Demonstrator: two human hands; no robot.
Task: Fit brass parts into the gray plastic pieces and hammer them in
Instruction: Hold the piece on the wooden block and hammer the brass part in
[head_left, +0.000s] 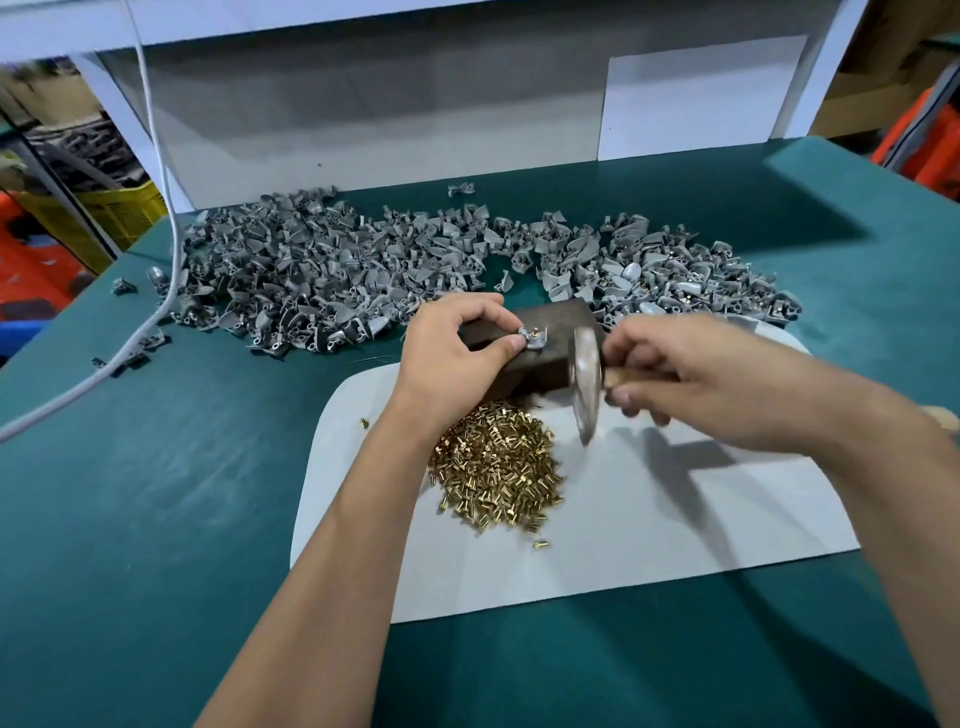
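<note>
From the head camera, the step looks like driving a brass insert home — the left hand (457, 358) pinches a small gray plastic piece (534, 339) on the dark block (540, 353), so fingertips should stay clear of the strike. The right hand (696, 384) grips the hammer (587, 384) close by its blurred head; short square taps suit. The piece is pale gray with brass showing on top — loose brass inserts (496, 467) lie heaped on the white mat (675, 519)

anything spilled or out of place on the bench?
Minor only. A few brass parts lie away from the brass pile: one at the white mat's left edge. Stray gray pieces sit apart from the gray heap.
</note>
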